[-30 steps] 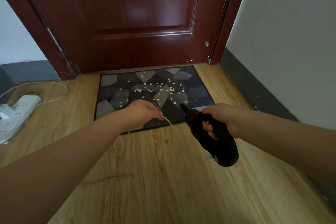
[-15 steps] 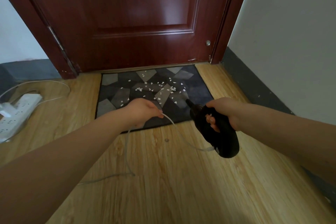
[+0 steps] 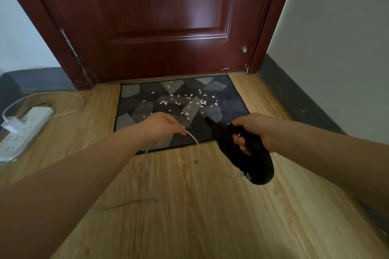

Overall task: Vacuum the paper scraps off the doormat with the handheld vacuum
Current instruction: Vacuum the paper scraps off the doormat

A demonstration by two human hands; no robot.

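A grey patchwork doormat (image 3: 233, 107) lies on the wooden floor in front of a dark red door. Several small white paper scraps (image 3: 185, 101) are scattered over its middle. My right hand (image 3: 252, 130) grips the handle of a black handheld vacuum (image 3: 252, 164), whose narrow nozzle points at the mat's near right part, short of the scraps. My left hand (image 3: 162, 126) pinches the vacuum's white cord (image 3: 197, 143) just over the mat's near edge. The cord loops from my fingers to the vacuum's rear and trails down onto the floor.
A white power strip (image 3: 23, 130) with a plugged adapter and white cables lies on the floor at far left. The closed door (image 3: 157, 17) stands behind the mat. A white wall with a dark baseboard (image 3: 299, 101) runs along the right.
My right hand has carried the vacuum slightly up and forward toward the mat. My left hand keeps its hold on the cord, nearly in the same spot.
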